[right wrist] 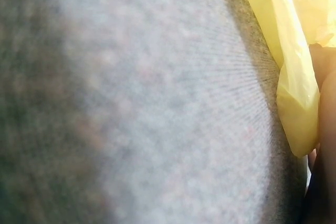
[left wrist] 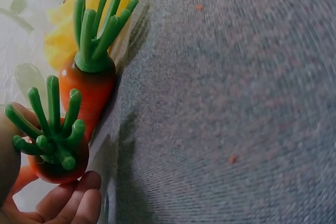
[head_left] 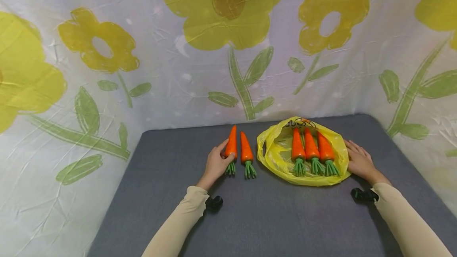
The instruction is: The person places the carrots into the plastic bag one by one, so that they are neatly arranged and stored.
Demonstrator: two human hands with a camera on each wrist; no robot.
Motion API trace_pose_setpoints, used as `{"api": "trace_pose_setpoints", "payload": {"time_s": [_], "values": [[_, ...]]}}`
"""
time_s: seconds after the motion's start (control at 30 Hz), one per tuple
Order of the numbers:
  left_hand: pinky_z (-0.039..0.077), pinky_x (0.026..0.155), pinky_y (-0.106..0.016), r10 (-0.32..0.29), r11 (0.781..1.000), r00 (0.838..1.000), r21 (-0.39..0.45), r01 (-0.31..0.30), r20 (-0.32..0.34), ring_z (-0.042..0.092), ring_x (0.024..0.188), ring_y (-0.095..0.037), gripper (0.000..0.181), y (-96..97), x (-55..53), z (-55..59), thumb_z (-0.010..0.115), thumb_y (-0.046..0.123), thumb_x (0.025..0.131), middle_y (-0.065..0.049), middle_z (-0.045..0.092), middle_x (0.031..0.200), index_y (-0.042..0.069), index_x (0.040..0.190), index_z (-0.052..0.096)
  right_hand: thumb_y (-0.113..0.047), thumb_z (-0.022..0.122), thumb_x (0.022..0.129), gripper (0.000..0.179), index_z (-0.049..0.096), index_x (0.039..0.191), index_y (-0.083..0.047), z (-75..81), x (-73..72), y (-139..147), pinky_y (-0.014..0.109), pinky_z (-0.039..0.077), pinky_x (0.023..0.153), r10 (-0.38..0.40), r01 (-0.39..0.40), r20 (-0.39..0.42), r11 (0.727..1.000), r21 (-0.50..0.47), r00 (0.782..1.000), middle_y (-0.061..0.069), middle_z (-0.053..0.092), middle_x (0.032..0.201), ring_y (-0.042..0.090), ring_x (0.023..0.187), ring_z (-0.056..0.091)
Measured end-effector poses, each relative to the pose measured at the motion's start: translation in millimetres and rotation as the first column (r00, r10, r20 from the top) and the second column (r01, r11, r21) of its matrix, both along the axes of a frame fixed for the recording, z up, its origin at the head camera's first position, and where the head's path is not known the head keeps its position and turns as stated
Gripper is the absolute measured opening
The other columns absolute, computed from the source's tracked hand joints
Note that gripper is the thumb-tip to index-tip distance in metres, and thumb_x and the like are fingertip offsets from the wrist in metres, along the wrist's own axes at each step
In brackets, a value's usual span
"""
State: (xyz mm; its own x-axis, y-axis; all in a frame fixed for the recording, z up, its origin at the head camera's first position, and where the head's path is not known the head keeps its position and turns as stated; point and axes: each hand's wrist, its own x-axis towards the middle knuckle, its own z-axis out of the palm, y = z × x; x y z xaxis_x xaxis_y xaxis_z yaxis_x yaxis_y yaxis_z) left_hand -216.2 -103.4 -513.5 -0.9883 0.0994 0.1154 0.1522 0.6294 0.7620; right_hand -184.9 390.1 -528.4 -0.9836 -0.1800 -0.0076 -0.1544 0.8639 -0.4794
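Observation:
My left hand (head_left: pixel 216 162) pinches an orange toy carrot (head_left: pixel 232 142) between thumb and fingers, its tip pointing away and its green stalks toward me. In the left wrist view those green stalks (left wrist: pixel 52 124) face the camera. Just right of it, a second carrot (head_left: pixel 246 148) lies apart on the table. A crumpled yellow plastic bag (head_left: pixel 278 169) lies with its mouth toward me. Inside are three more carrots (head_left: pixel 311 146), side by side, stalks toward the opening. My right hand (head_left: pixel 360 162) holds the bag's right edge; its thumb tip is hidden.
Grey fabric covers the table (head_left: pixel 271 217). Behind and beside it hangs a white curtain (head_left: pixel 171 98) printed with yellow flowers. A black wrist camera (head_left: pixel 214 203) sits under the left sleeve and another camera (head_left: pixel 363 195) under the right.

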Motion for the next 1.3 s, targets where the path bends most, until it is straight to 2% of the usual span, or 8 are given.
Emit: {"api": "trace_pose_setpoints", "payload": {"time_s": [0.33, 0.6, 0.87, 1.17, 1.3], "values": [[0.040, 0.064, -0.027, 0.000, 1.000, 1.000, 0.029, 0.000, -0.023, 0.047, 0.072, -0.016, 0.060, 1.3, 1.0, 3.8, 0.071, 0.026, 0.091, -0.012, 0.054, 0.090, 0.020, 0.147, 0.050, -0.037, 0.043, 0.102, 0.065, 0.032, 0.151, 0.004, 1.7, 0.0, -0.6, 0.071, 0.007, 0.111, -0.004, 0.004, 0.011, 1.000, 0.006, 1.000, 0.030, 0.019, 0.160, 0.048, 0.150, 0.008], [0.045, 0.068, -0.027, -0.020, 0.998, 1.000, 0.064, 0.021, -0.018, 0.051, 0.076, -0.016, 0.061, 7.7, 8.8, 25.2, 0.072, 0.029, 0.090, -0.011, 0.054, 0.094, 0.025, 0.147, 0.049, -0.038, 0.042, 0.102, 0.066, 0.031, 0.151, 0.005, 2.0, 0.0, -0.9, 0.071, 0.006, 0.111, -0.007, 0.007, 0.017, 1.000, 0.000, 1.000, 0.031, 0.019, 0.160, 0.048, 0.151, 0.007], [0.047, 0.069, -0.028, -0.073, 0.992, 0.997, 0.096, 0.076, -0.039, 0.052, 0.077, -0.016, 0.061, 19.2, 20.3, 47.0, 0.072, 0.029, 0.090, -0.011, 0.054, 0.094, 0.026, 0.146, 0.050, -0.036, 0.043, 0.102, 0.065, 0.032, 0.150, 0.006, 0.2, -1.0, 0.1, 0.072, 0.008, 0.110, -0.002, 0.002, 0.005, 1.000, 0.003, 1.000, 0.031, 0.020, 0.159, 0.048, 0.150, 0.008], [0.050, 0.070, -0.023, -0.124, 0.985, 0.991, 0.114, 0.129, -0.053, 0.055, 0.077, -0.014, 0.060, 35.2, 33.0, 63.6, 0.073, 0.027, 0.089, -0.010, 0.055, 0.095, 0.026, 0.145, 0.052, -0.036, 0.043, 0.102, 0.064, 0.033, 0.150, 0.005, 1.9, -1.5, 0.2, 0.072, 0.008, 0.110, 0.000, 0.000, -0.009, 1.000, -0.001, 1.000, 0.030, 0.020, 0.160, 0.048, 0.150, 0.008], [0.049, 0.070, -0.021, -0.167, 0.977, 0.984, 0.127, 0.173, -0.059, 0.054, 0.077, -0.013, 0.059, 44.1, 39.4, 67.8, 0.073, 0.025, 0.088, -0.010, 0.054, 0.094, 0.024, 0.144, 0.053, -0.035, 0.043, 0.102, 0.063, 0.034, 0.149, 0.006, 1.7, 0.4, -0.5, 0.072, 0.009, 0.110, 0.001, -0.001, -0.013, 1.000, -0.001, 1.000, 0.031, 0.021, 0.158, 0.049, 0.150, 0.010]]}}
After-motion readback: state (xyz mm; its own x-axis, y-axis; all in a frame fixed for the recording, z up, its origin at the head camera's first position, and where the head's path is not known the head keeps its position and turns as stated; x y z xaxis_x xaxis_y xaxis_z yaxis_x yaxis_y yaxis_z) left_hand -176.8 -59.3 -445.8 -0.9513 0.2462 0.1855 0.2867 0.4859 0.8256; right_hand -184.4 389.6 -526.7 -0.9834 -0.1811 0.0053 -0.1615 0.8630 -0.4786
